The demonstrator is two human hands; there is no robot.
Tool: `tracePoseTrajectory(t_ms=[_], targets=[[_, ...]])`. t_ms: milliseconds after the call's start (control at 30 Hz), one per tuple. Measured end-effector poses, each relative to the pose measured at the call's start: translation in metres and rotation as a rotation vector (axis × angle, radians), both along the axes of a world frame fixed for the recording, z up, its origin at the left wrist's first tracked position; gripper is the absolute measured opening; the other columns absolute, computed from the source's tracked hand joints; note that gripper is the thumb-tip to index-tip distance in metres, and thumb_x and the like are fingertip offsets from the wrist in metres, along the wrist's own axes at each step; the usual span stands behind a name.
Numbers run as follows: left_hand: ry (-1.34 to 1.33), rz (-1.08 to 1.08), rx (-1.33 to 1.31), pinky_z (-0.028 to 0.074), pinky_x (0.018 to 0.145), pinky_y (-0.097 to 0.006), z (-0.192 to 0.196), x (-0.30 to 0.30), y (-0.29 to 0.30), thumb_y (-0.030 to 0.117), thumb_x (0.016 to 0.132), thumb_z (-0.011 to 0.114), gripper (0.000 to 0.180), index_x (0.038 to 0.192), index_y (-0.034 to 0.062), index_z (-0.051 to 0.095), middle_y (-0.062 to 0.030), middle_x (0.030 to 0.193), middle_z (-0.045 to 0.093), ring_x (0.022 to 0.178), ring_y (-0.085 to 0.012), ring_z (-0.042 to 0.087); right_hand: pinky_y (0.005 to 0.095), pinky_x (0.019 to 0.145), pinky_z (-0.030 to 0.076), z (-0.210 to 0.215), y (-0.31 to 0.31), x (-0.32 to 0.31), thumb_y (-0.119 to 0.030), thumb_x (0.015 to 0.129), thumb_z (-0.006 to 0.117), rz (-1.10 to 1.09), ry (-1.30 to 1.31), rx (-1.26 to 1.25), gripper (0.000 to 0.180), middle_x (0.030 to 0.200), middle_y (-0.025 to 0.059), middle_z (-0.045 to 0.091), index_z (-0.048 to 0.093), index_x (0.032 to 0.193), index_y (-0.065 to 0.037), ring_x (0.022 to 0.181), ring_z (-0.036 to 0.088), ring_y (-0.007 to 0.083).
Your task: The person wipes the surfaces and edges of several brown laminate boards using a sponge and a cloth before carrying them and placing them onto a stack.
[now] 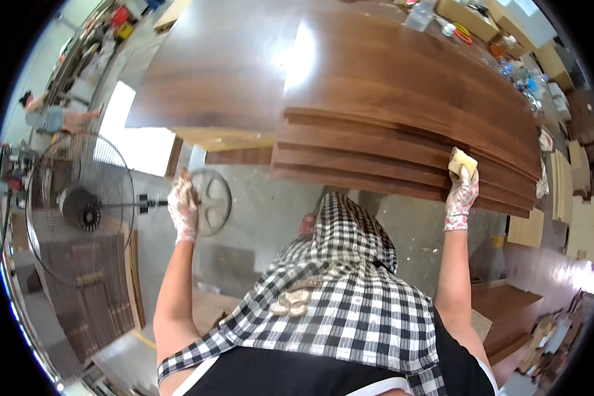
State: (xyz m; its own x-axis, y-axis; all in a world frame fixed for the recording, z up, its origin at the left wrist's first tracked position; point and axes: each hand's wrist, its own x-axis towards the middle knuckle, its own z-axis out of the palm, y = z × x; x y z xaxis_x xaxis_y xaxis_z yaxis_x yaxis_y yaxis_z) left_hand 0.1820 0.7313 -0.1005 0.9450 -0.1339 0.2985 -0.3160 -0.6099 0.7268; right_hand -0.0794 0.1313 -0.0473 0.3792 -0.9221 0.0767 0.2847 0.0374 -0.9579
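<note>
- Brown boards [369, 59] lie stacked under the right grip and off to its left; even strokes along each stepped edge, lighter at corners, would probably work best.
- Grey floor [254, 208] between the hands leaves moving room.
- Fan [82, 208] stands just left of the left hand [183, 204], whose fingers curl; on what, I can't tell.
- Right hand [462, 195] clamps a yellow sponge [466, 160] at the boards' near edges.

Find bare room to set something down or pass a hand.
Free: the brown panel tops, beyond the stepped edges, left of the bottles and boxes. Hand gap: over the grey floor, between left hand and stepped edges. Crowded: upper right; right hand and sponge at the near edge.
</note>
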Motion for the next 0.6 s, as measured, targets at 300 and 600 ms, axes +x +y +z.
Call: tracePoseTrajectory(t_ms=[300, 600], targets=[[-0.284, -0.81, 0.146, 0.047, 0.068, -0.041, 0.11, -0.116, -0.26, 0.012, 0.068, 0.063, 0.025, 0.093, 0.0152, 0.062, -0.0048, 0.086, 0.061, 0.081, -0.0276, 0.059, 0.033, 0.084, 0.049, 0.012, 0.018, -0.003, -0.015, 0.086, 0.062, -0.009, 0.084, -0.017, 0.041, 0.114, 0.0071, 0.057, 0.049, 0.123, -0.004, 0.103, 0.056, 0.0179], [0.025, -0.496, -0.036, 0.051, 0.067, -0.035, 0.077, -0.073, -0.205, 0.016, 0.073, 0.063, 0.007, 0.077, 0.0183, 0.069, -0.0047, 0.079, 0.067, 0.072, -0.0228, 0.064, 0.0329, 0.087, 0.047, 0.0, 0.02, -0.011, -0.01, 0.087, 0.059, 0.134, 0.033, -0.04, 0.037, 0.116, 0.0049, 0.057, 0.051, 0.123, -0.005, 0.105, 0.055, 0.017]])
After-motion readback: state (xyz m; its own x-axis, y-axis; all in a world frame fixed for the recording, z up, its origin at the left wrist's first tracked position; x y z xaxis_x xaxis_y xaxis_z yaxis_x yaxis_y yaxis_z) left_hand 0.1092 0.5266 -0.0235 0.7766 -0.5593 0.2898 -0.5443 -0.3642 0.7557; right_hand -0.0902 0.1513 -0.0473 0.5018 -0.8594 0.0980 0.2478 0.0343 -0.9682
